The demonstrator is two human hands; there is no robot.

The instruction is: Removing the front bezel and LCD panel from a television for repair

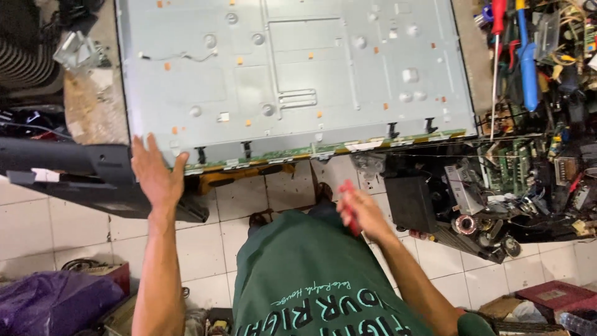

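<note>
I am resting my open left hand (155, 177) on the panel (292, 68) corner; my right hand (360, 211) is gripping a red screwdriver (348, 193). The panel is probably wide, thin and fragile, so I judge holding it by the edges is safest.

The tiled floor (205, 242) between the person's two arms lies open, giving room below the near edge of the grey metal panel (292, 68). To the left, a black plastic casing (81, 171) juts in just beside the left hand (155, 177). To the right, a heap of circuit boards and parts (497, 193) crowds close, and screwdrivers (525, 56) block the panel's right side.
</note>
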